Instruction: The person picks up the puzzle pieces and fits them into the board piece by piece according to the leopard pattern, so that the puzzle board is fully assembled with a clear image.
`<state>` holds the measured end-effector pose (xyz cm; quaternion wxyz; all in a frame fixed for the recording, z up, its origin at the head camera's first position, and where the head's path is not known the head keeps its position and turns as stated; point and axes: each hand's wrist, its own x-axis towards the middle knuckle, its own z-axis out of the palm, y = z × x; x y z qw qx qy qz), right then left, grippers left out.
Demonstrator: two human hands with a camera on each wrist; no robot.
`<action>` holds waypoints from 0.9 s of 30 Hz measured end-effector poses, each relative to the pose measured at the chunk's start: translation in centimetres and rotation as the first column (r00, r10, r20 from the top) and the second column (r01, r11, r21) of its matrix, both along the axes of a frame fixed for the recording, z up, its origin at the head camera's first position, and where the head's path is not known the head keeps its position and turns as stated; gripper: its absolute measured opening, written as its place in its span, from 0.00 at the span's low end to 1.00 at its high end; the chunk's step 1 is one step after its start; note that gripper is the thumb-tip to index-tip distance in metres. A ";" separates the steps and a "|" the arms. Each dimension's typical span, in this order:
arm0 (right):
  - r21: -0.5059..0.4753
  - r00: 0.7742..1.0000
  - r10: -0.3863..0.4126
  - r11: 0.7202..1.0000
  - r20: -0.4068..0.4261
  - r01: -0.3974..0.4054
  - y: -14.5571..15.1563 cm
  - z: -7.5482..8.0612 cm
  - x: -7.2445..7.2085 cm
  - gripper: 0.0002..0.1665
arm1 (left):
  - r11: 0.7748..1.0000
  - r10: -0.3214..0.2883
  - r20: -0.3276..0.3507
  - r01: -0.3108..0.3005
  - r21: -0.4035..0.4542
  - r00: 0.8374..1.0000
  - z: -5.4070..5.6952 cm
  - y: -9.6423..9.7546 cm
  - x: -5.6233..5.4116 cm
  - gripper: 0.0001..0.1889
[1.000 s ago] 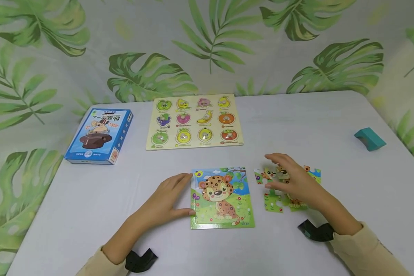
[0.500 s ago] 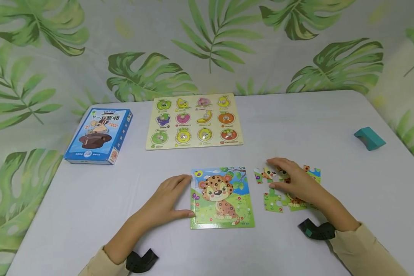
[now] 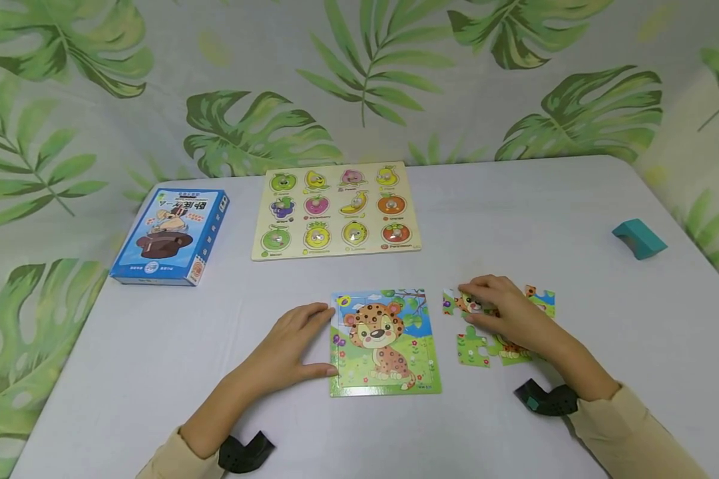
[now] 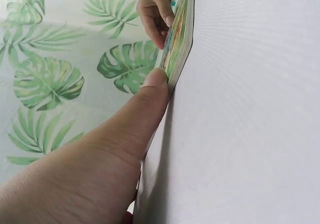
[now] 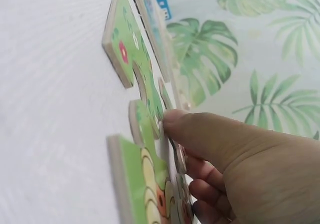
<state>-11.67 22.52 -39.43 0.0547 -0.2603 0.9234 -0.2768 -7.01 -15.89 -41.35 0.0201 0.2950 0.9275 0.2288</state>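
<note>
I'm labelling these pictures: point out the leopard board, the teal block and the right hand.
Leopard board (image 3: 386,344), head view: middle of its picture.
Teal block (image 3: 641,239), head view: visible middle.
Right hand (image 3: 510,314), head view: its back.

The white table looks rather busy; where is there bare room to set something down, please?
Bare patches lie between the fruit board and teal block, between the blue box and left grip, and below the leopard puzzle, between the beige sleeves. It is crowded right of that puzzle, where the right grip is among loose pieces.

High, downward head view; low, close, sidelong wrist views; white table (image 3: 497,226) in all
</note>
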 end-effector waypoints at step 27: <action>-0.159 0.952 0.203 0.957 -0.230 -0.242 -10.0 2.2 2.9 0.28 | 0.999 0.027 0.016 -0.027 -0.045 0.999 0.5 0.4 0.6 0.45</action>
